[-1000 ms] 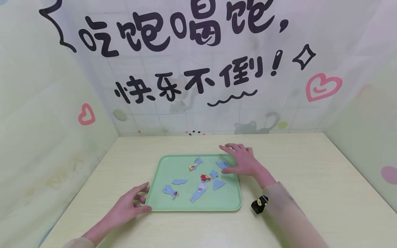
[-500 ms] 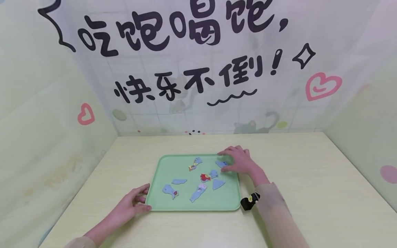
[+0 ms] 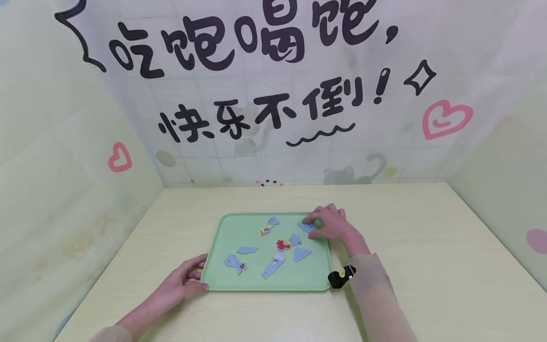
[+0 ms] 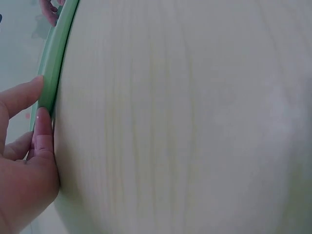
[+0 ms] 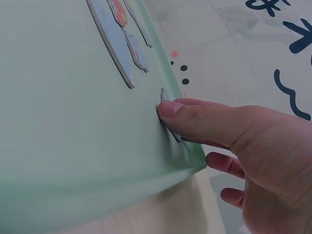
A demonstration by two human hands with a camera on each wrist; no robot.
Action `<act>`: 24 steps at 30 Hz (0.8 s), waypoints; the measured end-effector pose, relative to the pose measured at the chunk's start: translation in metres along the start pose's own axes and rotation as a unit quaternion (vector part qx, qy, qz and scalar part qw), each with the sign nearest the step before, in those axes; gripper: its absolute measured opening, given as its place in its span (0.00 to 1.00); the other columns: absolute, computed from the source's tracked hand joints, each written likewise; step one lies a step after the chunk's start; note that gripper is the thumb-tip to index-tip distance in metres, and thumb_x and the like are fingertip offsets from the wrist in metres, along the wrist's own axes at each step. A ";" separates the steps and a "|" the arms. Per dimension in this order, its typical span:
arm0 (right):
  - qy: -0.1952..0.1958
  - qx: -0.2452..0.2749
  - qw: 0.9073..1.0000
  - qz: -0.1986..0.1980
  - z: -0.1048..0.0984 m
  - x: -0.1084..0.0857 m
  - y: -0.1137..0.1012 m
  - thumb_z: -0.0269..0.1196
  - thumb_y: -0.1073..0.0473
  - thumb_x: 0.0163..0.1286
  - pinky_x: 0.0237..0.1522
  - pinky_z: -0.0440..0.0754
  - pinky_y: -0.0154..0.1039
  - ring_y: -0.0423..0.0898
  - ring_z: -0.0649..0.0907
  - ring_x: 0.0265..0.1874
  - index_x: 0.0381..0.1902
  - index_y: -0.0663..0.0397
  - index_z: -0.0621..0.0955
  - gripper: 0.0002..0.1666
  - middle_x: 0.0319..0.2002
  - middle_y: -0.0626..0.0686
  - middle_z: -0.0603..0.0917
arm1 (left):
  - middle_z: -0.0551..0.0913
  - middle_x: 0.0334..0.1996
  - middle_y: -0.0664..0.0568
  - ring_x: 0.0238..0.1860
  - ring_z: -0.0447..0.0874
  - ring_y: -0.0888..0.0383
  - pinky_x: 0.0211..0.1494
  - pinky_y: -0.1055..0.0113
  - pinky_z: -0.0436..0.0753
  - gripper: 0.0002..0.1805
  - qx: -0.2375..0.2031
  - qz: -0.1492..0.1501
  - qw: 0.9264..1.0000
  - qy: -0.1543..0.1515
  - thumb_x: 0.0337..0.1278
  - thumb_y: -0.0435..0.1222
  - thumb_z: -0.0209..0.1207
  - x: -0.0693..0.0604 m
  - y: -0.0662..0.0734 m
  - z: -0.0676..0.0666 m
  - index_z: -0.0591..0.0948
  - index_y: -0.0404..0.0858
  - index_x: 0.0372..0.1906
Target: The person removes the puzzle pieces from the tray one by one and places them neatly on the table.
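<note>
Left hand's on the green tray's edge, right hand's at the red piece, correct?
Not the red piece: in the head view, the right hand is at the blue piece near the far right corner of the green tray. The rest holds.

The person's left forearm point(image 3: 143, 313) slants forward and inward from the lower left, bare below its sleeve point(image 3: 112, 334). The left hand point(image 3: 183, 280) sits at the end of it, thumb nearer the body, fingers bent in a grip. The right forearm point(image 3: 378, 289), sleeved almost to the wrist, extends further forward, and the right hand point(image 3: 331, 225) angles inward from it, palm side down. Its thumb point(image 5: 200, 122) and index finger curve toward each other, a gap showing between their tips.
</note>
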State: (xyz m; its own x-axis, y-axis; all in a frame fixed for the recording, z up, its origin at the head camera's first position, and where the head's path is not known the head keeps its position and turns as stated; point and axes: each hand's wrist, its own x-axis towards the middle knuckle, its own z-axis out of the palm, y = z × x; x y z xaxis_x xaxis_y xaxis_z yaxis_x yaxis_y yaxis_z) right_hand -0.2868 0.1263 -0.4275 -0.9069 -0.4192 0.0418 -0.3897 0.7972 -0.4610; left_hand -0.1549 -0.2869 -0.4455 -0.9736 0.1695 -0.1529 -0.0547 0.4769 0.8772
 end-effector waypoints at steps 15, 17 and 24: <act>-0.022 0.025 0.999 -0.009 0.003 0.009 -0.004 0.73 0.59 0.56 0.47 0.57 0.45 0.47 0.71 0.45 0.48 0.42 0.88 0.19 0.42 0.45 0.85 | 0.68 0.64 0.40 0.50 0.74 0.60 0.49 0.74 0.77 0.46 -0.023 -0.002 1.000 -0.011 0.51 0.34 0.68 -0.001 -0.002 -0.002 0.60 0.35 0.75; -0.022 0.027 0.999 -0.012 0.003 0.011 -0.005 0.73 0.59 0.55 0.47 0.58 0.45 0.47 0.71 0.45 0.47 0.43 0.88 0.19 0.42 0.46 0.85 | 0.68 0.64 0.40 0.50 0.74 0.60 0.49 0.74 0.76 0.46 -0.024 -0.002 1.000 -0.011 0.51 0.34 0.68 -0.001 -0.002 -0.003 0.59 0.35 0.75; -0.017 0.026 0.999 -0.017 0.002 0.016 -0.007 0.71 0.62 0.54 0.51 0.61 0.46 0.47 0.70 0.47 0.45 0.42 0.88 0.19 0.44 0.47 0.84 | 0.68 0.64 0.39 0.50 0.75 0.60 0.50 0.74 0.77 0.46 -0.022 0.002 1.000 -0.013 0.51 0.34 0.68 -0.001 -0.001 -0.003 0.59 0.34 0.75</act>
State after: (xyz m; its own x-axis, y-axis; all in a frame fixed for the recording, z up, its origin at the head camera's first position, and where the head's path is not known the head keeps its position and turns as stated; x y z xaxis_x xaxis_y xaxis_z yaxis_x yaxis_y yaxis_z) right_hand -0.2981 0.1137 -0.4253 -0.8874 -0.4600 0.0289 -0.4101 0.7595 -0.5049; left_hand -0.1545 -0.2901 -0.4447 -0.9677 0.1941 -0.1606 -0.0612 0.4373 0.8972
